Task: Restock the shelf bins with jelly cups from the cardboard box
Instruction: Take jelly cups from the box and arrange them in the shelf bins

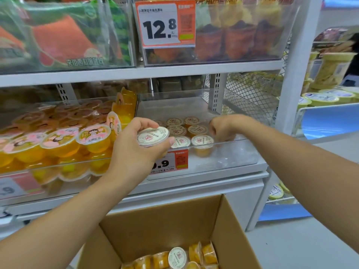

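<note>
My left hand (134, 150) grips a jelly cup (153, 136) with a white lid, held in front of the clear shelf bin (229, 152). Several matching cups (202, 141) stand in rows in the bin's left part. My right hand (225, 129) reaches over the bin's front wall beside those cups, fingers curled; nothing shows in it. Below, the open cardboard box (174, 216) holds more orange jelly cups (177, 257) at its bottom.
A neighbouring bin (58, 166) on the left is full of larger yellow jelly cups. Price tags hang on the bins' fronts (171, 161). The shelf above carries clear bins of packaged cakes (239, 35). Another rack with yellow tubs (328, 98) stands at right.
</note>
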